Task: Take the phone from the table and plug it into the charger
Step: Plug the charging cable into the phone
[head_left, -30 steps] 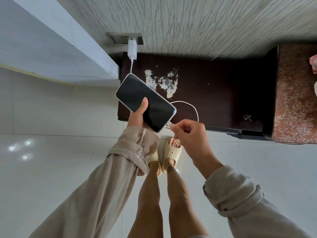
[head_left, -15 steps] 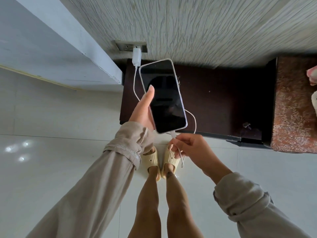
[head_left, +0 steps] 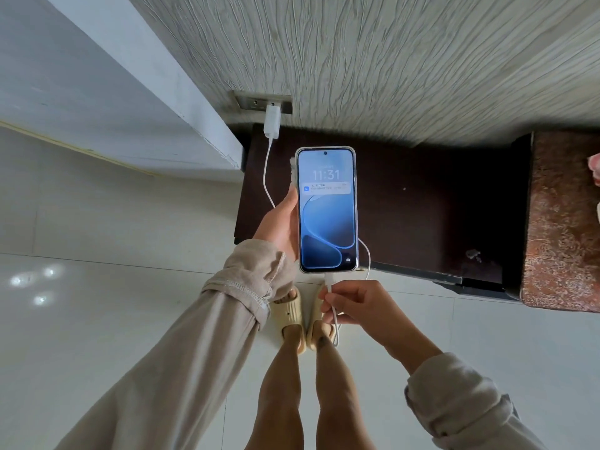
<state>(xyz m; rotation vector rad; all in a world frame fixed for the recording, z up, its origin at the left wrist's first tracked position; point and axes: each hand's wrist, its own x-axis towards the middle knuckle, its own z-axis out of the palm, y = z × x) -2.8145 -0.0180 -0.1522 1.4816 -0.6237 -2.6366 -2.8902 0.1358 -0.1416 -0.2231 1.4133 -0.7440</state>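
My left hand (head_left: 280,222) holds the phone (head_left: 326,209) upright over the dark table (head_left: 422,206), screen facing me and lit with a lock screen showing 11:31. The white cable (head_left: 267,177) runs from the white charger (head_left: 272,122) in the wall socket (head_left: 263,101), behind my hand, and loops to the phone's bottom edge. Its plug (head_left: 328,280) sits at the phone's port. My right hand (head_left: 360,308) pinches the cable just below that plug.
The dark table stands against the textured wall, with a patterned brown bed edge (head_left: 561,222) to its right. A pale wall corner (head_left: 181,102) juts out on the left. My legs and beige slippers (head_left: 300,319) stand on glossy white tiles below the hands.
The phone has turned from tilted to straight upright and its screen, dark before, is now lit. My right hand has brought the plug to the phone's bottom edge and stays on the cable.
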